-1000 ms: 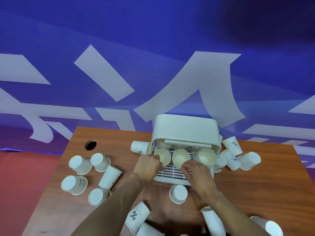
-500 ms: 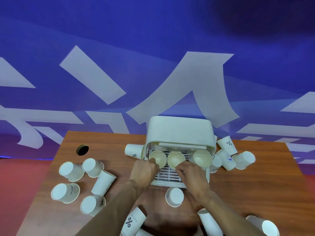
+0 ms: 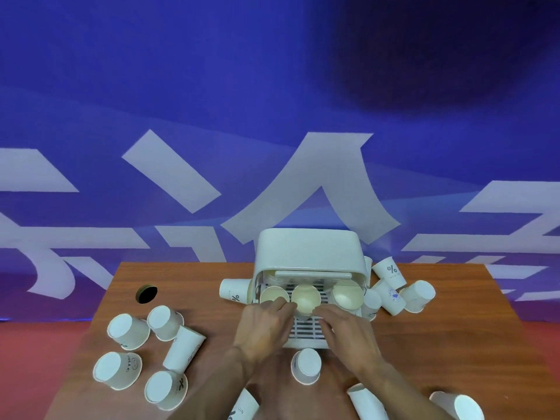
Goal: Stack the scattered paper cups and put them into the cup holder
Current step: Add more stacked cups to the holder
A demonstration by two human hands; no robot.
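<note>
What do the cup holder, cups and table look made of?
Cup holder: likely moulded plastic, smooth matte off-white, rounded corners, slotted tray.
Cups: paper, matte white, rolled rims, printed marks.
Table: reddish-brown wood grain, slight sheen; solid or laminate, cannot tell.

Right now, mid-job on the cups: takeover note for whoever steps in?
Left grip and right grip: fingertips at the middle cup in the cup holder; whether they grip it is unclear.
Done: three cups or stacks sit in the holder, mouths facing the camera.
Left to do: stack and load the left cluster, the right cluster and the front cup on the table.
</note>
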